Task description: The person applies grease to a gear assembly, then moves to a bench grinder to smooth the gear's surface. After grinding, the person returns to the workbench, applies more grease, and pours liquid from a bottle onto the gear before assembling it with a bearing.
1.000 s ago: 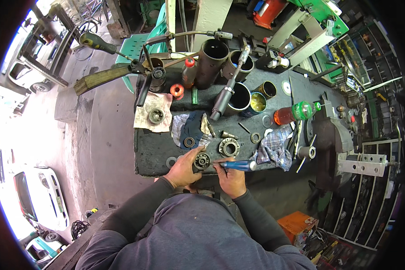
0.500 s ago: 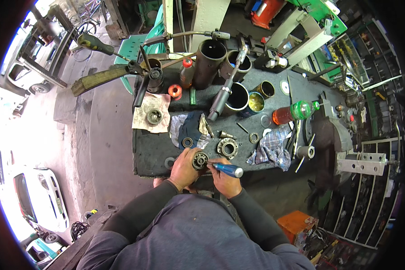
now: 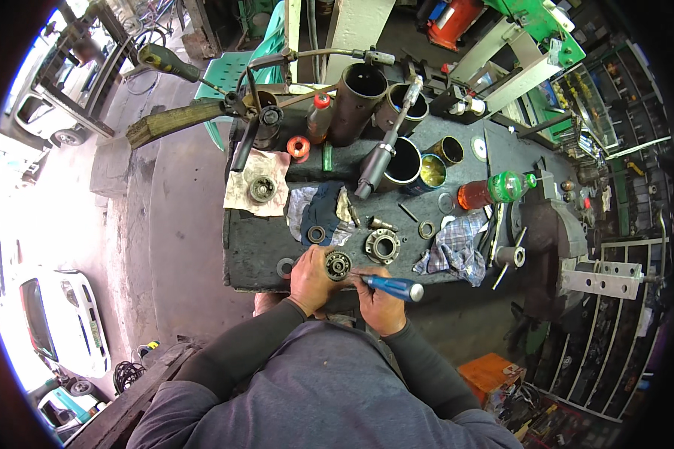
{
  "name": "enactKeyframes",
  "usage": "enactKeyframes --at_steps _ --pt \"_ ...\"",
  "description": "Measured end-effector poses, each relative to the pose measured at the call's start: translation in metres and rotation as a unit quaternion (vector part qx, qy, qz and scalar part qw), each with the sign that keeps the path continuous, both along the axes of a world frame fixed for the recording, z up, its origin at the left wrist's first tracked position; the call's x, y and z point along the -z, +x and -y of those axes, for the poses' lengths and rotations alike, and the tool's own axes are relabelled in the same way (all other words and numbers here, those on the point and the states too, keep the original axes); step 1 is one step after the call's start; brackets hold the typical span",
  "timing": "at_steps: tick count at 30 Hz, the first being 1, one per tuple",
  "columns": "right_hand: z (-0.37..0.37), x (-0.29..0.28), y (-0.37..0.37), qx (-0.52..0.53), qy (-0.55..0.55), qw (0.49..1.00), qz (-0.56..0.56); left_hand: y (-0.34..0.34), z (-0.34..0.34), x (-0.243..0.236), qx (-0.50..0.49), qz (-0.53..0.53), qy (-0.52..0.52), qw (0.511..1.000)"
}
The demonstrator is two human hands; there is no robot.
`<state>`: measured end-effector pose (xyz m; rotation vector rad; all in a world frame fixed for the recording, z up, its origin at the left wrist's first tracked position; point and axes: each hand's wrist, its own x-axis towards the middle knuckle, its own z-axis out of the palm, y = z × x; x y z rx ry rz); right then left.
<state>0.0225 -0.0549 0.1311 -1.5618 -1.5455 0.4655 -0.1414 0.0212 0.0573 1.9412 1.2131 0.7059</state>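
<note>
My left hand is closed round a round metal bearing assembly at the near edge of the workbench, its ringed face turned up. In my right hand is a screwdriver with a blue handle. Its shaft points left toward the side of the bearing assembly; whether the tip touches it I cannot tell. Just beyond my hands lie a flanged metal hub and a small ring. A flat washer rests left of my left hand.
On the dark workbench, a checked cloth lies right of the hub. Behind stand dark cylinders, a tin, a grease gun and a bottle of red liquid. Another bearing part sits on stained paper.
The bearing assembly has turned slightly in my left hand. The screwdriver handle has swung a little nearer to me and right. The whole view has shifted slightly.
</note>
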Motion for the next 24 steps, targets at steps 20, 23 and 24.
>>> enactKeyframes --at_steps 20,23,24 --pt "-0.002 0.018 -0.001 -0.039 -0.013 0.999 -0.013 0.001 0.003 0.010 -0.009 -0.018 0.023 1.000" --pt "0.000 0.012 -0.003 -0.033 0.019 0.999 -0.011 0.002 0.004 0.008 -0.012 -0.013 0.018 1.000" --pt "0.001 0.008 -0.006 -0.032 0.044 0.998 -0.020 0.001 0.004 0.012 -0.015 -0.013 0.023 1.000"
